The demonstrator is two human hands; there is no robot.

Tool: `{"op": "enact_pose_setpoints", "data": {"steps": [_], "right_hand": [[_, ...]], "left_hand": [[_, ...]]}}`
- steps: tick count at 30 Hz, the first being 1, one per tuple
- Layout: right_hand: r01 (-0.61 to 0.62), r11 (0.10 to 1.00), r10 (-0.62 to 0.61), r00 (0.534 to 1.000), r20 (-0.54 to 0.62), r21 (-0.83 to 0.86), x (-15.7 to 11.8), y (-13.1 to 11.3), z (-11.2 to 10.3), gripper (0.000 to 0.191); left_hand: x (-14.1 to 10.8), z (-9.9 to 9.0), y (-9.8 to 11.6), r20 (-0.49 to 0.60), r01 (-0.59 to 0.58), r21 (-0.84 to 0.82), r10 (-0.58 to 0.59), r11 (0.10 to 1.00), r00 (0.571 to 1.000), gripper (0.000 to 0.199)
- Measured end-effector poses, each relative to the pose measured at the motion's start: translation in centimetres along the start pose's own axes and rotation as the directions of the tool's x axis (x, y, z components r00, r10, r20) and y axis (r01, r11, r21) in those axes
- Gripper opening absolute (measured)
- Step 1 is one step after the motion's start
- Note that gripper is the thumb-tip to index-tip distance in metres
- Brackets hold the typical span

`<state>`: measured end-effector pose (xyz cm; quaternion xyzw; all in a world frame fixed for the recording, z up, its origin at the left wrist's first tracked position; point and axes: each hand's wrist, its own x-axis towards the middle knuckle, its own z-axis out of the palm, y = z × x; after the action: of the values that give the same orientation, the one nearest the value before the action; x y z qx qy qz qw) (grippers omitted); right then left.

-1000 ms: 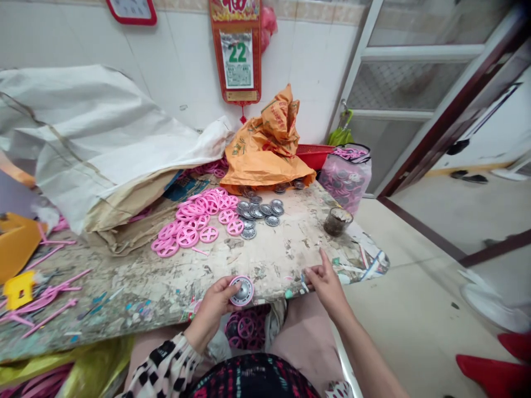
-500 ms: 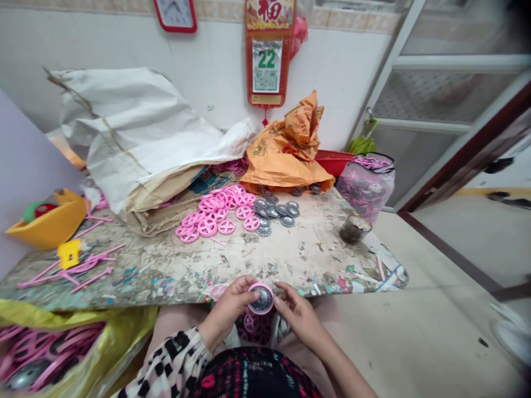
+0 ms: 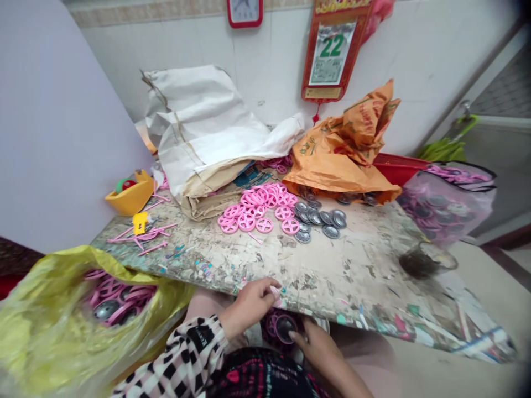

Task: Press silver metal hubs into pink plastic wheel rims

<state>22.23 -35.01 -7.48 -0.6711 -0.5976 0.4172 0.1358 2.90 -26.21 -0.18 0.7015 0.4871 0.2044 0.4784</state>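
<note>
My right hand (image 3: 317, 345) is low, below the table's front edge. Its thumb lies against a small toy wheel (image 3: 284, 327) with a grey hubcap centre and a pink rim. Under and beside that wheel, more pink wheels (image 3: 270, 325) show between my knees. My left hand (image 3: 251, 303) is at the table edge with its fingers curled together. A bit of pink shows at its fingertips, too small to name. Farther back on the table lie a pile of pink spoked rings (image 3: 264, 225) and, to its right, grey hubcap discs (image 3: 331, 231).
A white sack (image 3: 211, 121) and an orange bag (image 3: 336, 166) lie at the back of the table (image 3: 232, 260). Pink sticks (image 3: 153, 247) lie on the left. A yellow bag (image 3: 50, 298) of wheels stands lower left. A cup (image 3: 418, 261) stands at the right.
My view has turned left. The wheel held between both hands has gone down below the table edge with my right hand. My left hand has come away from it.
</note>
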Motion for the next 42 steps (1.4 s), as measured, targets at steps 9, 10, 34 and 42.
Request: {"op": "enact_pose_setpoints", "data": {"steps": [9, 10, 34, 42], "right_hand": [[0.044, 0.976, -0.079, 0.984, 0.159, 0.212, -1.1, -0.6, -0.3, 0.058], [0.033, 0.959, -0.085, 0.981, 0.177, 0.281, -1.4, -1.1, -0.7, 0.061], [-0.135, 0.774, -0.254, 0.828, -0.499, -0.618, 12.8, -8.0, -11.8, 0.032], [0.056, 0.984, -0.152, 0.761, -0.631, -0.169, 8.5, -5.9, -11.7, 0.034]], "left_hand": [[10.5, -5.7, 2.1, -0.228, 0.056, 0.689, 0.143, 0.722, 0.963, 0.038], [11.4, -5.8, 2.2, -0.239, 0.083, 0.724, 0.137, 0.685, 0.961, 0.037], [8.5, -3.4, 1.6, -0.118, 0.102, 0.577, -0.041, 0.810, 0.992, 0.042], [7.1, -1.4, 2.4, -0.163, 0.175, -0.095, -0.188, 0.980, 0.968, 0.024]]}}
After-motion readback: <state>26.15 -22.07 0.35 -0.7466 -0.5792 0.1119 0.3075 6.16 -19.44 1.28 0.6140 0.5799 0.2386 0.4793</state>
